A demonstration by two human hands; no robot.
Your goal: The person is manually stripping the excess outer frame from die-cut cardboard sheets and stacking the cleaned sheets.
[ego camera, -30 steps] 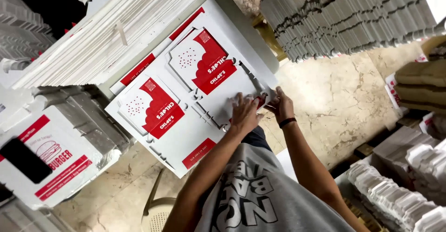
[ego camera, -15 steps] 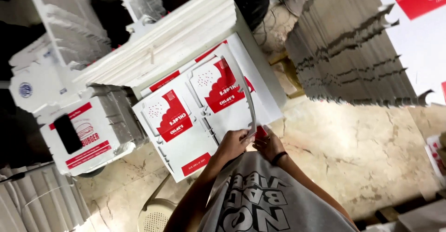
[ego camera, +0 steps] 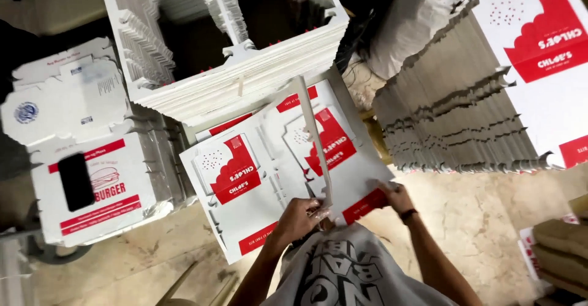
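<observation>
- Item in hand: a flat white carton blank (ego camera: 269, 177) with red printed panels, lying on top of a pile of like blanks; one flap (ego camera: 315, 140) along its middle is standing up on edge, the rest is lying flat.
- Left hand (ego camera: 300, 217): fingers are closing on the near edge of the blank at the foot of the raised flap; clamped on the card, as far as the angle shows.
- Right hand (ego camera: 398, 197): wearing a dark wristband, pressing down on the blank's near right corner, fingers together on the red strip there.
- Progress, judged: folding is only beginning. One flap is up; the side walls, far panels and lid are not yet raised, and no box shape is showing.
- Far edge of the pile: a tall stack of white die-cut blanks (ego camera: 245, 73), edges toward the camera.
- Right side: a leaning row of flat blanks (ego camera: 453, 116), with a red-and-white printed sheet (ego camera: 539, 55) on top.
- Left side: another stack of printed cartons (ego camera: 98, 183) with a dark phone (ego camera: 76, 181) lying on it.
- Floor (ego camera: 490, 220): pale stone, showing beneath the person's grey printed shirt (ego camera: 343, 275).
</observation>
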